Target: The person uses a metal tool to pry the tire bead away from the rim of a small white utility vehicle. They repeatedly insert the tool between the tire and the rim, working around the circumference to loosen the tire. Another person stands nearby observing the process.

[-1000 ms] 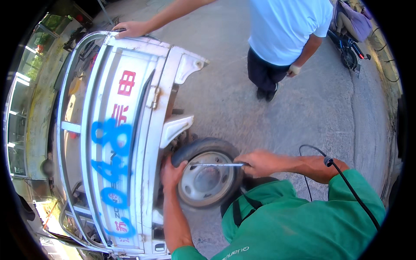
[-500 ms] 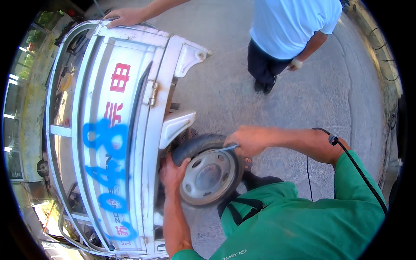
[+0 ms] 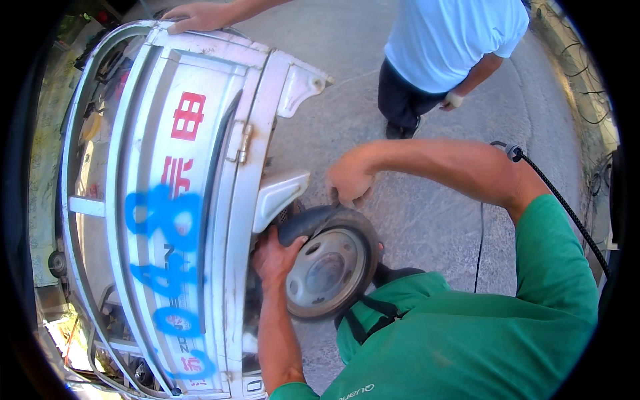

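A wheel (image 3: 327, 275) with a pale, dusty steel rim stands beside the white vehicle body, its black tyre (image 3: 298, 227) around it. My left hand (image 3: 275, 257) grips the tyre's left side, thumb lying across the sidewall near the rim and fingers partly hidden behind it. Above the top of the tyre, my right hand (image 3: 350, 177) is closed in a fist, slightly blurred. From under it a short dark end of a tyre lever (image 3: 335, 197) shows at the tyre's edge; the rest is hidden by the fist.
Left of the wheel is a white cargo tricycle bed (image 3: 223, 267) with rails, brackets and blue painted marks. Another person's hand (image 3: 197, 17) rests on its far rail. A person in a light blue shirt (image 3: 453, 47) stands on the concrete floor (image 3: 453, 173) beyond.
My right hand has swung up and left from the rim's upper right to above the tyre top, raising the lever. My left hand keeps its grip on the tyre.
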Demonstrator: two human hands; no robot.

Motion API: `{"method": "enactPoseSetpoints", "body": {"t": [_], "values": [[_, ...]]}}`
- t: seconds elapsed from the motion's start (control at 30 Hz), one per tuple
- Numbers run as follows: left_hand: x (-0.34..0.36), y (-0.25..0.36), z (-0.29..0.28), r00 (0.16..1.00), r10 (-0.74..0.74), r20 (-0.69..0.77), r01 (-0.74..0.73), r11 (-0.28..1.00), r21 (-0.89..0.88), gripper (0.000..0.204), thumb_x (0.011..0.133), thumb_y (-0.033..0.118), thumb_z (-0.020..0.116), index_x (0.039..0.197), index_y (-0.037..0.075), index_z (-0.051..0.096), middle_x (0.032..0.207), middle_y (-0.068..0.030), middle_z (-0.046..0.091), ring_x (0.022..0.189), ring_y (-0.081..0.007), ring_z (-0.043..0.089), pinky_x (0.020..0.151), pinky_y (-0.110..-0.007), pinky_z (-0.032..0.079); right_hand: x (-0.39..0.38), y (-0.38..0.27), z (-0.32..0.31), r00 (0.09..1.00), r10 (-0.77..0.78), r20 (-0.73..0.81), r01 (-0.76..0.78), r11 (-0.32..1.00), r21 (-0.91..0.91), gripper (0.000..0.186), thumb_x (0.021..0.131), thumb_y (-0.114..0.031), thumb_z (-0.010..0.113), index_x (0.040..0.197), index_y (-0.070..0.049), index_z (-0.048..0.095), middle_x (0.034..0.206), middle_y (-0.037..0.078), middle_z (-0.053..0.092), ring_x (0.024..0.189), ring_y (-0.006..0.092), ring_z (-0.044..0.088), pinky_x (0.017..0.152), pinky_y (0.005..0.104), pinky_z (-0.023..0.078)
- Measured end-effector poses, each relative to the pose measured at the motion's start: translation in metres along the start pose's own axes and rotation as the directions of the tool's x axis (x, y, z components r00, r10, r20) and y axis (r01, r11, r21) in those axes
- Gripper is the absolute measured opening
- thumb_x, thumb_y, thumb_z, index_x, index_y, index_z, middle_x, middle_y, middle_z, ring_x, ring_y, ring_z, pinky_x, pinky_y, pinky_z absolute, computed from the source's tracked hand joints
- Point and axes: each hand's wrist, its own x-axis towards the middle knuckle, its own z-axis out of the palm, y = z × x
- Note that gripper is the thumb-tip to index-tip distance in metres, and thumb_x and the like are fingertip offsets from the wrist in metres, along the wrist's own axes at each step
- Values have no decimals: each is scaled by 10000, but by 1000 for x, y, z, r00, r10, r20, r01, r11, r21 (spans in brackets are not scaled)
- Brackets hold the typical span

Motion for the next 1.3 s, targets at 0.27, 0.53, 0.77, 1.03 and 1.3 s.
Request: {"method": "enactPoseSetpoints", "body": {"t": [0.27,0.53,0.77,1.03,1.3], "values": [[15,3,6,991,72,-111,-68,997,42,736,753,557,816,1280,75,637,1223,-211,691,1125,-413,660,954,-495,528,41,3,-32,980,163,113,-170,984,60,377,859,-153,584,1205,-131,732,899,44,734,541,87,523,487,287,395],[4,-7,11,991,46,-128,-44,999,22,812,770,599,782,1393,132,555,1298,-206,633,1171,-417,624,954,-538,519,-22,-31,94,954,-26,-299,-13,991,-130,249,770,-31,620,950,78,751,983,299,726,888,441,728,743,470,585],[-7,8,17,991,52,-123,-50,998,25,794,761,609,786,1353,126,573,1257,-214,637,1140,-428,628,921,-554,525,-12,-32,79,927,-124,-354,46,974,-220,237,714,7,616,891,56,767,907,276,732,863,417,731,710,473,571],[-13,3,21,982,66,-175,-58,997,50,754,768,626,773,1295,114,606,1198,-216,659,1092,-429,651,879,-549,541,-25,-47,117,922,-30,-386,-13,994,-109,208,791,-64,621,892,34,774,917,262,740,923,409,731,776,485,575],[-20,-8,19,974,5,-227,-18,998,-56,652,895,649,610,1279,124,656,1133,-231,704,1003,-444,689,889,-537,535,5,-31,254,793,215,-570,114,867,485,425,932,-102,514,1339,6,568,1108,322,691,1083,470,669,911,525,538]]}}
